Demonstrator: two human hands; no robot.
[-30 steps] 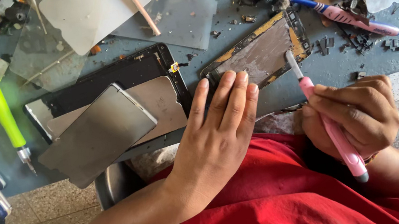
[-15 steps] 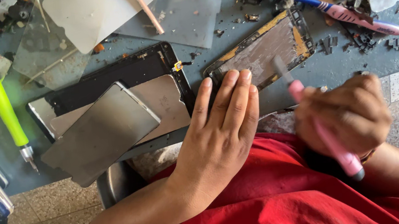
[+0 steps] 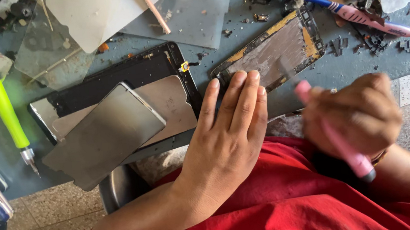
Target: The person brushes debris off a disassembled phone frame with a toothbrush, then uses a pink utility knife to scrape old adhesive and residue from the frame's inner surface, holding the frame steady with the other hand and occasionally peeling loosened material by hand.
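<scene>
Pink-handled tool (image 3: 337, 139) in the right hand's (image 3: 354, 114) closed grip; left hand (image 3: 226, 128) flat, empty, fingertips on the phone frame (image 3: 279, 51).

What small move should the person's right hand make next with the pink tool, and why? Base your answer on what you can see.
Probably bring the pink tool back down to the phone frame. The left hand lies flat with its fingertips on the frame's near edge, apparently steadying it, while the right hand grips the tool, blurred, off to the frame's right above the bench edge. Residue seems to remain on the frame's surface.
</scene>
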